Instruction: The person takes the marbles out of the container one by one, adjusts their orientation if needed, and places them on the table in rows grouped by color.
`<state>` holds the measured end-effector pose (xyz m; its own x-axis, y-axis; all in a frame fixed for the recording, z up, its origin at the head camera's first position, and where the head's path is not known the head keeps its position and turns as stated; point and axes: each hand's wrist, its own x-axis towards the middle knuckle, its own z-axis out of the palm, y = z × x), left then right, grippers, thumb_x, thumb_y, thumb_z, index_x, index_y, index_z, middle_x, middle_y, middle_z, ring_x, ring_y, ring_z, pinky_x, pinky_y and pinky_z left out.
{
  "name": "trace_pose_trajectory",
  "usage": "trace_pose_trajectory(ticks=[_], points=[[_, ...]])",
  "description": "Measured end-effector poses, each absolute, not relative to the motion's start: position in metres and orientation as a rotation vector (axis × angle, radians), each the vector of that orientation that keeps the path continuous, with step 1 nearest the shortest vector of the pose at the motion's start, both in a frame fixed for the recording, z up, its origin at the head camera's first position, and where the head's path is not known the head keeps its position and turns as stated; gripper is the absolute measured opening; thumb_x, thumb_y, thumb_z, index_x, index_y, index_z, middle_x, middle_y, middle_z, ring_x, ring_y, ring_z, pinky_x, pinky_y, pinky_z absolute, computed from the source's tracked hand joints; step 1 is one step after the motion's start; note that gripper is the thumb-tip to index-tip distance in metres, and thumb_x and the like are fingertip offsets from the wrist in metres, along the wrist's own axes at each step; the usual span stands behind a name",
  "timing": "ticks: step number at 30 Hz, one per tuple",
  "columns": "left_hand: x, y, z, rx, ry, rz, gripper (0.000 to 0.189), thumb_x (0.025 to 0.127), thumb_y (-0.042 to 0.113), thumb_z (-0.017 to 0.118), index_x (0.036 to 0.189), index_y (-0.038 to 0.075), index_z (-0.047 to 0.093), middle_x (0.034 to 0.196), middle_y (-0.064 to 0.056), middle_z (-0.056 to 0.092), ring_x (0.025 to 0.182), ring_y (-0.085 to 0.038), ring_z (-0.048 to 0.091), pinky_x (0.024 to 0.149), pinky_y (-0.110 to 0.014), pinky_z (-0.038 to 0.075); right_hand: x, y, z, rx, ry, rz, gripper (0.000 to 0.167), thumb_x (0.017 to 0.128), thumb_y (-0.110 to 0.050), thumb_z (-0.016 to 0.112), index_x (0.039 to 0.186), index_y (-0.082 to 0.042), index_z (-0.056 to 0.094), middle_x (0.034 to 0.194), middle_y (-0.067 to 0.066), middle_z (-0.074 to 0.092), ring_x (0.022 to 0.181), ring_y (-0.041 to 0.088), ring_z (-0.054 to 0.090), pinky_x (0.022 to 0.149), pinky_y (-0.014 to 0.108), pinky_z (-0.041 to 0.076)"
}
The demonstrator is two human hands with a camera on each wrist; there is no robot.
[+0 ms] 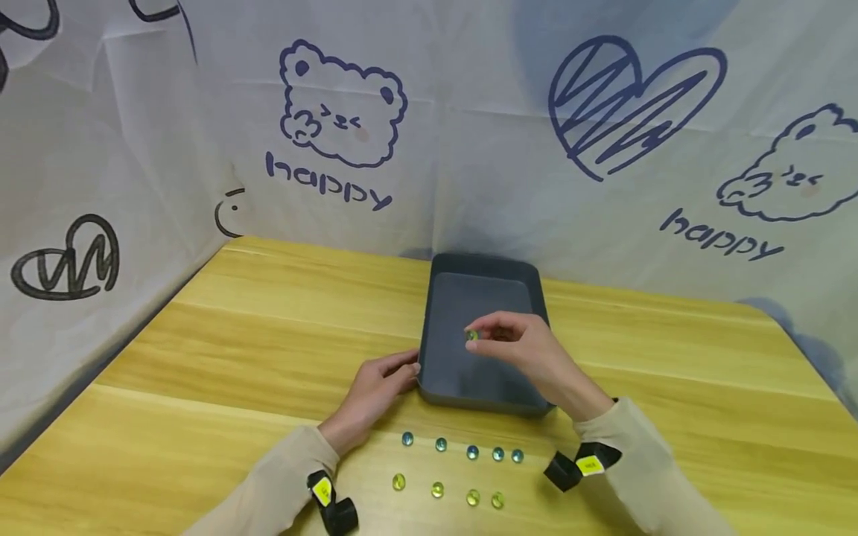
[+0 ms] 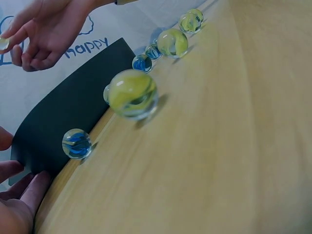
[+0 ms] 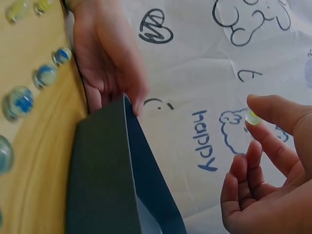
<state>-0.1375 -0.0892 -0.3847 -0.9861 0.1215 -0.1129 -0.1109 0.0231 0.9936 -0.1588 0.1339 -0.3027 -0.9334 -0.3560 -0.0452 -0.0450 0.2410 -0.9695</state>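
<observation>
Over the dark grey tray (image 1: 482, 398), my right hand (image 1: 526, 353) pinches a yellow-green glass marble (image 1: 472, 336) between thumb and forefinger. The right wrist view shows this marble (image 3: 252, 117) at the fingertips, with the other fingers curled in. My left hand (image 1: 375, 394) rests against the tray's left side near its front corner. Its fingers (image 2: 36, 190) lie along the outer wall in the left wrist view. In front of the tray, several blue marbles (image 1: 472, 452) form a row. Closer to me is a row of several yellow-green marbles (image 1: 437, 489).
The wooden table (image 1: 268, 320) extends on both sides of the tray. Behind and to the left hangs a white cloth (image 1: 469, 149) with drawn bears, hearts and the word "happy". Black wrist cameras (image 1: 564, 471) are strapped over the light sleeves (image 1: 637, 461).
</observation>
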Motion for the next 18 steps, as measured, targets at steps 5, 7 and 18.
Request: trace_pose_trajectory(ticks=[5,7,18], points=[[-0.137,-0.088,-0.386,0.021,2.117,2.074,0.037,0.095,0.010,0.055,0.130,-0.004,0.058,0.129,-0.019,0.059,0.110,-0.027,0.062,0.098,-0.035,0.050,-0.145,0.138,-0.302,-0.343,2.249,-1.714,0.027,0.087,-0.014,0.073,0.109,0.000,0.068,0.094,0.009,0.059,0.083,0.024,0.055,0.081,0.044,0.054],[-0.137,-0.088,-0.386,0.017,2.121,2.072,0.038,0.095,0.010,0.056,0.130,-0.003,0.058,0.129,-0.019,0.059,0.110,-0.027,0.062,0.098,-0.035,0.050,-0.140,0.139,-0.302,-0.344,2.250,-1.691,0.028,0.087,-0.017,0.073,0.109,-0.001,0.068,0.095,0.010,0.059,0.083,0.024,0.055,0.080,0.043,0.053],[-0.138,-0.090,-0.385,0.027,2.148,2.052,0.039,0.096,0.012,0.055,0.131,-0.003,0.057,0.131,-0.019,0.057,0.112,-0.028,0.061,0.100,-0.036,0.049,-0.117,0.148,-0.303,-0.407,2.237,-1.653,0.029,0.087,-0.020,0.074,0.109,-0.003,0.070,0.100,0.011,0.060,0.084,0.023,0.053,0.072,0.029,0.052]])
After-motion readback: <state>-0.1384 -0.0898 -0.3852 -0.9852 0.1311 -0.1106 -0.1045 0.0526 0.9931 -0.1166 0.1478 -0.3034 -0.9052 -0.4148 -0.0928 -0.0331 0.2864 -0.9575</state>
